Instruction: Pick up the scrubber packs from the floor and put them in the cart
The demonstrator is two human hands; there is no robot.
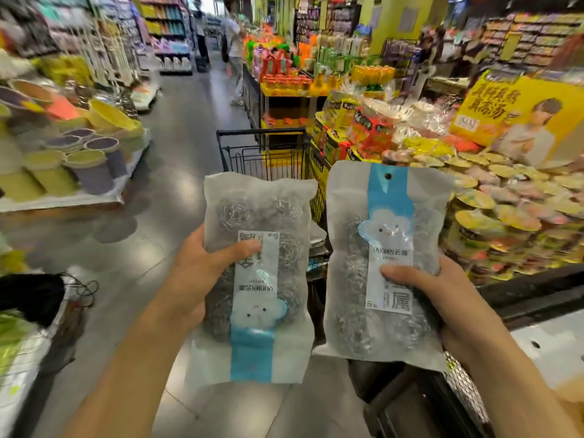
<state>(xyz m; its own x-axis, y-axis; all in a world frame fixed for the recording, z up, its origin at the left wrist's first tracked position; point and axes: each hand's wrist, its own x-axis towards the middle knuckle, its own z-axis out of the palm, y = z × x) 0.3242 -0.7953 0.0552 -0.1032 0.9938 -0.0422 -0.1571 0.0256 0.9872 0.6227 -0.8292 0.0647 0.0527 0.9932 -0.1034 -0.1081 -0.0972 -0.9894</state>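
In a crowded shop aisle, the black wire cart stood straight ahead of me, its basket mostly hidden behind the two scrubber packs I held up side by side, clear of the floor and level with the cart's rim, ready, I judged, to drop in. The right pack sat upright, hang-hole at the top; my right hand gripped its lower edge, thumb pressed across the label, fingers curled behind. The left pack hung upside down, blue strip at the bottom; my left hand pinched it at mid-height, thumb on the label. One pack per hand meant both could go in at once.
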